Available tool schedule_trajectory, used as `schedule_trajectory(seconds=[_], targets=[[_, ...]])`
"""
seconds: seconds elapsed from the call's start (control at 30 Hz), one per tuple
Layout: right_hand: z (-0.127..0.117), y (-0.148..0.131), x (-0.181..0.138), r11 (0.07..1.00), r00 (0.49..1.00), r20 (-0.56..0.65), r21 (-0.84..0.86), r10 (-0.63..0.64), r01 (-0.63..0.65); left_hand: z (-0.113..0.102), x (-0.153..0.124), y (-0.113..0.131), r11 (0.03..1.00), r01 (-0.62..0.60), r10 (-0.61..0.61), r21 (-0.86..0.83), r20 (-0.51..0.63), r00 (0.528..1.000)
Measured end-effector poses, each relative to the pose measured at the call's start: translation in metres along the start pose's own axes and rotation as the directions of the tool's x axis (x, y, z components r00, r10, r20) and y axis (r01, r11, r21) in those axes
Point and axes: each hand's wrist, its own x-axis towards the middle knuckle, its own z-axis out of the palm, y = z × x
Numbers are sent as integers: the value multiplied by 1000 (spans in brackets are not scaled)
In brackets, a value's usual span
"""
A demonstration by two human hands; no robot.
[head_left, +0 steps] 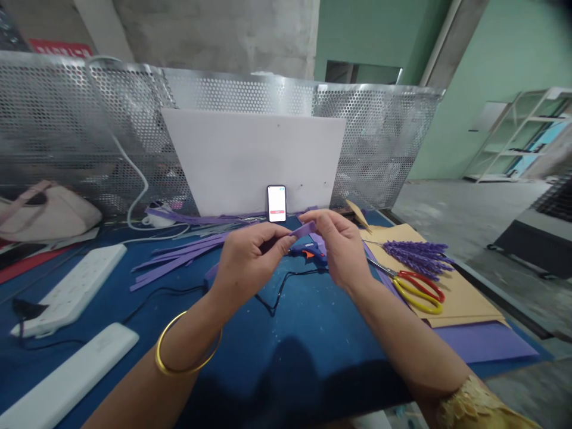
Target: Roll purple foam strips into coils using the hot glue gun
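Left hand (250, 260) and right hand (343, 249) each pinch a narrow flat purple strip (304, 229) spanning the gap between them — blue orange-triggered glue gun (318, 254) lies below, between both hands.

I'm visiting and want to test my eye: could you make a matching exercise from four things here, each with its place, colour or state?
Things:
1. Smartphone
2. Scissors
3. Purple strip
4. Glue gun

Matches:
A. Blue and orange
B. Held between left hand and right hand
C. Upright before the white board
D. Red and yellow handles

Pairs: 1-C; 2-D; 3-B; 4-A
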Motion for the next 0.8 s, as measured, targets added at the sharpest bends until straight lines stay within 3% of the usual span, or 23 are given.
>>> schedule_trajectory(seconds=[0.13, 0.47, 0.6, 0.8], targets=[[3, 1, -6, 998, 996, 52, -12, 67, -67, 2, -1, 0, 999, -25, 24, 34, 16, 1000], [3, 2, -6, 999, 999, 12, 18, 34, -35, 3, -2, 3, 996, -34, 33, 78, 16, 999], [0, 3, 0, 997, 997, -75, 66, 32, -28, 2, -2, 1, 997, -20, 20, 79, 6, 1000], [-14, 1, 14, 988, 965, -238, 84, -107, 131, -2, 0, -2, 998, 13, -11, 64, -22, 1000]])
